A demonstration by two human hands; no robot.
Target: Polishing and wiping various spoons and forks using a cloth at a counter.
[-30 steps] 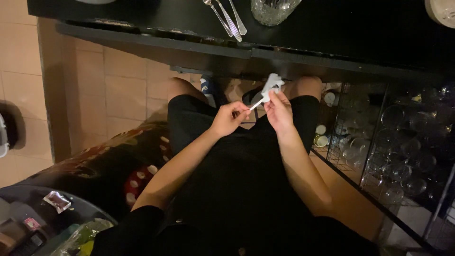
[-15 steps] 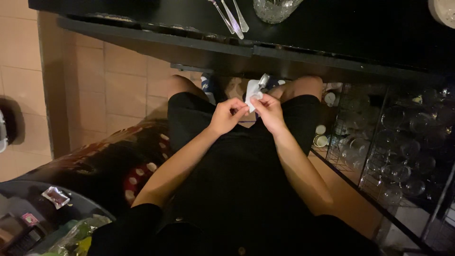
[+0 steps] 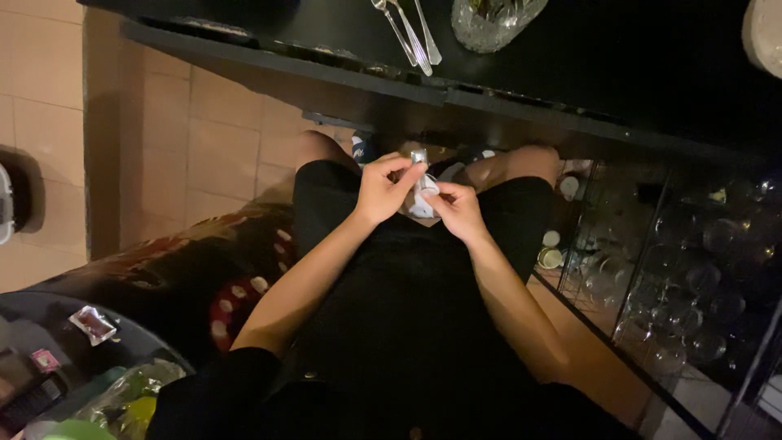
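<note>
I sit with both hands over my lap, in black shorts and a black top. My left hand (image 3: 383,189) and my right hand (image 3: 458,210) together pinch a small white crumpled thing (image 3: 421,194), perhaps a wrapper or packet, with a shiny tab sticking up at its top. The fingertips of both hands meet on it, just in front of my knees. What the white thing is exactly I cannot tell in the dim light.
A black table edge (image 3: 326,61) runs above my knees, with cutlery (image 3: 407,33) and a cut-glass bowl (image 3: 493,20) on it. To the right stands a glass-fronted shelf with several glasses (image 3: 692,269). At lower left a dark round surface (image 3: 49,358) holds small packets. A patterned cushion (image 3: 204,269) lies beside my left thigh.
The white thing stuck out long between my hands a second ago. Now it is bunched small, and both hands have drawn closer together on it.
</note>
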